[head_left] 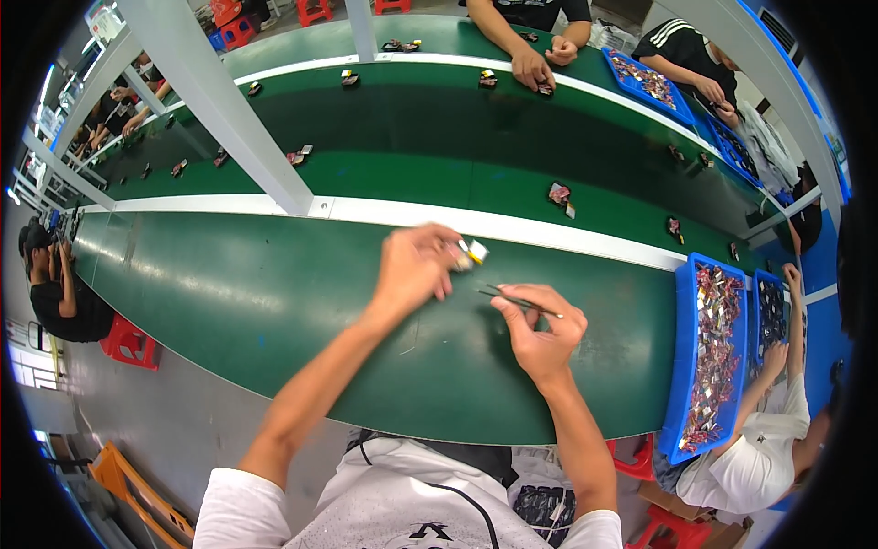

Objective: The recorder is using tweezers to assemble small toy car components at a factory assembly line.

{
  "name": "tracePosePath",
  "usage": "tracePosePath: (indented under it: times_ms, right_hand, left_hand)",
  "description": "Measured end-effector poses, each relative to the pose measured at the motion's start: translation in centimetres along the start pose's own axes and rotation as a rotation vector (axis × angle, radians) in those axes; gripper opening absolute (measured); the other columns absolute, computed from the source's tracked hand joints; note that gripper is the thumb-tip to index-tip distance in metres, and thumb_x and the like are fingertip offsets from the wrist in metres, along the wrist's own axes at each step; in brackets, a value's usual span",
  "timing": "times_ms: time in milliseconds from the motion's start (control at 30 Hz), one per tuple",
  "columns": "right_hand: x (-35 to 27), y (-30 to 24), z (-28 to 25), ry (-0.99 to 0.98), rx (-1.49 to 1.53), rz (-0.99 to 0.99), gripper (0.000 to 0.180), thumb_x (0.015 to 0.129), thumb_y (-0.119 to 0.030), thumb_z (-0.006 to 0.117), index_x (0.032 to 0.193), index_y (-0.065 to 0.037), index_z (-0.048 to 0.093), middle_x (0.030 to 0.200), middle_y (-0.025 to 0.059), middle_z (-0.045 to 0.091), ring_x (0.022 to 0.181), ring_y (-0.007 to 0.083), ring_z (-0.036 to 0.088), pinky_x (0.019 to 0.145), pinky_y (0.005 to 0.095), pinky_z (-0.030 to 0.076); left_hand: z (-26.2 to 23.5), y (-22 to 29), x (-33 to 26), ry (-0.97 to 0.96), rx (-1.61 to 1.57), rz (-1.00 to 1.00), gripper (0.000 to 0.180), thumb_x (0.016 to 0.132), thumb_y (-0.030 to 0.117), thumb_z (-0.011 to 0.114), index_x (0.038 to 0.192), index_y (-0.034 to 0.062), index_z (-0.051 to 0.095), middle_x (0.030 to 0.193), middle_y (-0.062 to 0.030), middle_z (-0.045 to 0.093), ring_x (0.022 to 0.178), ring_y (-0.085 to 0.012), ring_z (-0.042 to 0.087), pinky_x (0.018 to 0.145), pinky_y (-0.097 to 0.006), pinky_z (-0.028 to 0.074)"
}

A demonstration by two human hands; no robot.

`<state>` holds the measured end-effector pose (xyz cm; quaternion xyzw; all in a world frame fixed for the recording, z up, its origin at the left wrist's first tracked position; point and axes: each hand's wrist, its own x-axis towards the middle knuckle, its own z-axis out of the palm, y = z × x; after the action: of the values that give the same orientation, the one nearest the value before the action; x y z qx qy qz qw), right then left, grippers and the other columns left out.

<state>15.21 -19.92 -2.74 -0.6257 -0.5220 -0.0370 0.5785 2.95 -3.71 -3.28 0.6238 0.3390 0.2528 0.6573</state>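
Note:
Between the fingers of my left hand is a small electronic assembly, with a whitish block, a yellow strip and a reddish part; motion blurs it. That hand is over the green table, close to the white rail. My right hand grips a pair of thin dark tweezers in a pinch. The tips of the tweezers point left toward the assembly and stay apart from it.
Beyond the white rail, a green conveyor belt carries several similar assemblies. At right stands a blue tray full of them. A grey post rises from the rail. Co-workers sit opposite and at both sides.

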Motion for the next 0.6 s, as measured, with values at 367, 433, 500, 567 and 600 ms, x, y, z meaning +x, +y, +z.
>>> tracePosePath:
  times_ms: [367,433,500,567,600]
  right_hand:
    - [0.3,-0.2,-0.8,0.101,0.024,0.023,0.02,0.074,-0.001,0.086,0.09,-0.004,0.075,0.085,0.0089,0.075,0.042,0.0064,0.042,0.042,0.0224,0.035]
    - [0.1,-0.1,-0.8,0.091,0.014,0.007,0.02,0.074,-0.002,0.086,0.091,-0.005,0.075,0.085,0.0088,0.075,0.042,0.0067,0.042,0.042,0.0226,0.035]
    - [0.0,0.1,-0.7,0.074,0.011,-0.01,0.021,0.073,-0.001,0.086,0.091,-0.005,0.075,0.085,0.0085,0.075,0.041,0.0074,0.042,0.042,0.0229,0.035]
    - [0.0,0.3,-0.7,0.077,0.003,-0.006,0.021,0.073,-0.001,0.086,0.09,-0.005,0.075,0.085,0.0083,0.075,0.041,0.0072,0.042,0.042,0.0229,0.035]
    - [0.1,0.3,-0.6,0.084,-0.003,0.003,0.021,0.073,-0.001,0.086,0.09,-0.005,0.075,0.085,0.0082,0.075,0.041,0.0071,0.042,0.042,0.0229,0.035]
  left_hand:
    - [-3.3,2.0,11.9,0.707,1.116,0.253,0.021,0.097,0.018,0.06,0.099,-0.0008,0.069,0.112,-0.025,0.055,0.084,-0.0454,0.069,0.073,-0.052,0.057]
    - [0.3,2.2,12.5,0.525,1.121,0.334,0.024,0.094,0.025,0.065,0.091,0.0021,0.073,0.104,-0.0207,0.066,0.087,-0.0432,0.07,0.073,-0.054,0.056]
    - [4.3,2.5,13.6,0.186,0.832,0.393,0.024,0.089,0.025,0.071,0.096,0.0031,0.077,0.086,-0.0175,0.074,0.078,-0.03,0.073,0.069,-0.043,0.057]
    - [7.9,2.0,15.1,-0.026,0.456,0.142,0.023,0.086,0.02,0.078,0.087,-0.0027,0.075,0.073,-0.0109,0.071,0.054,-0.0168,0.068,0.047,-0.03,0.054]
    - [9.1,2.0,15.4,-0.051,0.406,0.071,0.025,0.085,0.021,0.08,0.081,-0.0026,0.074,0.073,-0.0107,0.071,0.056,-0.018,0.069,0.045,-0.03,0.054]
